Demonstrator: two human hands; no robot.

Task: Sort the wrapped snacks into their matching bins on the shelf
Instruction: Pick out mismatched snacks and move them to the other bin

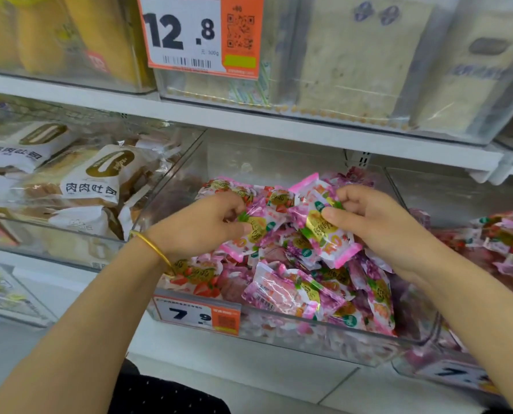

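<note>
My right hand (377,228) pinches one wrapped snack (328,236) above the heap in the clear bin (267,162), with its long axis running from the back edge toward the front-right corner. My left hand (207,225) pinches a second snack (258,231), which slants toward the front-left corner. Both wrappers have pink crimped ends, a white body and a gold-green label.

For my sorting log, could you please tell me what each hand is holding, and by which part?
The left hand pinches a pink packet by its upper-left end; the right hand pinches a second pink packet at its upper edge.
</note>
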